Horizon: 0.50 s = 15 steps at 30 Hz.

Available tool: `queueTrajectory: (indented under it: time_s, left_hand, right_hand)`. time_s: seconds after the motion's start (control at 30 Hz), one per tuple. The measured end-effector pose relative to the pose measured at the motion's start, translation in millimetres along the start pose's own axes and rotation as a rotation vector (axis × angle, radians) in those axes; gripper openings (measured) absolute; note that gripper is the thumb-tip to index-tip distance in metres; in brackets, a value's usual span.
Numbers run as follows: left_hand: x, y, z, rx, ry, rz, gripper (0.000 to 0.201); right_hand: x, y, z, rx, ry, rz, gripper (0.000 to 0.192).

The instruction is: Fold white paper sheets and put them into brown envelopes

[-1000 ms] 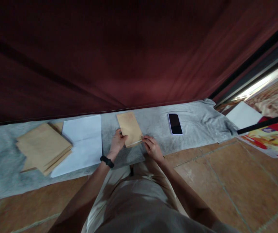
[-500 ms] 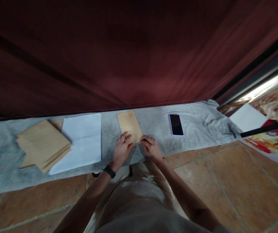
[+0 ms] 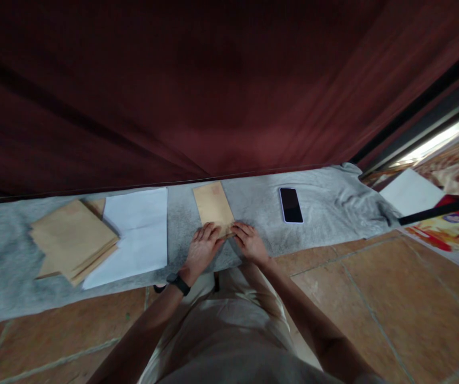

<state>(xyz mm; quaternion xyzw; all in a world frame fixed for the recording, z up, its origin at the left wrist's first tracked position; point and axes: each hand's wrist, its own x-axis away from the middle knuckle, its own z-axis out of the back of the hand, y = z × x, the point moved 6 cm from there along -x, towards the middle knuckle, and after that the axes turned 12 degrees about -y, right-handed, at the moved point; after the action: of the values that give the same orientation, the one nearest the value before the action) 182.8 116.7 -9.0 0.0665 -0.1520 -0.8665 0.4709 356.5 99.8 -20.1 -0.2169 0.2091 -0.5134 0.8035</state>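
Note:
A small brown paper envelope (image 3: 213,202) lies on the grey cloth (image 3: 261,213) in front of me, tilted a little, with a faint reddish mark near its far end. My left hand (image 3: 202,248) has its fingers closed over the near left part of the envelope. At the near right corner, the bent fingers of my right hand (image 3: 250,242) pinch the edge. Both hands partly hide the near edge, where the paper looks folded. A black watch sits on my left wrist.
Left of my hands, several brown envelopes (image 3: 73,234) are piled askew, overlapping white paper (image 3: 145,234). A phone (image 3: 291,205) with a dark screen lies to the right. A dark red upright surface (image 3: 213,106) rises behind the cloth. Beyond a dark bar, a white sheet (image 3: 411,191) shows.
My fingers have shifted slightly along the envelope's near edge, which now lies flatter. The left hand's fingers are drawn closer together. The envelope itself stays in place.

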Motion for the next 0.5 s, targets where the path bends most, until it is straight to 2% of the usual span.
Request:
queueTrajectory:
  time_s: [0.3,0.5]
  left_hand:
    - [-1.9,-8.0,7.4,0.109,0.089,0.042,0.031]
    - [-3.4,-8.8,7.8,0.04,0.106,0.091,0.032]
  right_hand:
    - [-16.1,10.0,-0.3,-0.045,0.041,-0.099,0.021]
    - [-22.9,4.9,-3.9,0.068,0.117,-0.236,0.018]
